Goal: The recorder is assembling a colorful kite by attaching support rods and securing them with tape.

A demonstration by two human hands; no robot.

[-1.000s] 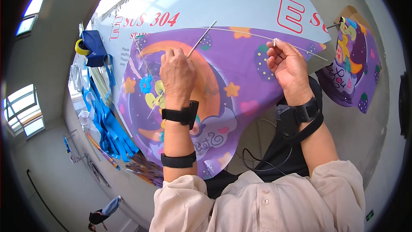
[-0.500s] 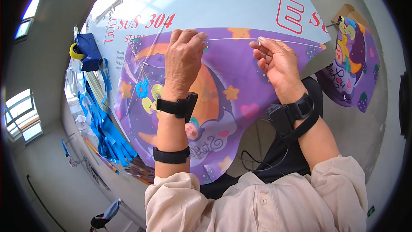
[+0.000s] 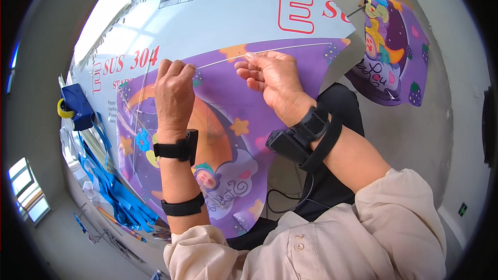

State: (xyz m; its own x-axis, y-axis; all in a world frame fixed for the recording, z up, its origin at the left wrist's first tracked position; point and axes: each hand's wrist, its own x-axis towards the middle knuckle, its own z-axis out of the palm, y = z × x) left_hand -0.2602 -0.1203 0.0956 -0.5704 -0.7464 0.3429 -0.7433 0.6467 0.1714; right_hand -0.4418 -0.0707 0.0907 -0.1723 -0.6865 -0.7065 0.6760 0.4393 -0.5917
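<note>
A purple printed sheet (image 3: 228, 84), with an orange moon, stars and cartoon figures, lies across the table edge and hangs toward my lap. Along its far edge runs a thin white string (image 3: 220, 62). My left hand (image 3: 174, 93) is closed over the string near the middle of that edge, palm down. To its right, my right hand (image 3: 280, 78) pinches the string between thumb and index finger; its other fingers are loosely curled. Between both hands the string looks taut. More thin white strings cross the sheet's left part, beside a small blue flower shape (image 3: 142, 139).
A pale board with red print (image 3: 233, 5) covers the table. At left are a blue tape dispenser (image 3: 78, 105) with yellow tape and a bundle of blue strips (image 3: 122, 197). Another purple printed sheet (image 3: 415, 57) hangs at the right. A black cable (image 3: 290, 210) loops by my leg.
The whole view has shifted, so the scene sits further left. My right hand has come a little closer to my left hand along the string. Both hands keep their grip.
</note>
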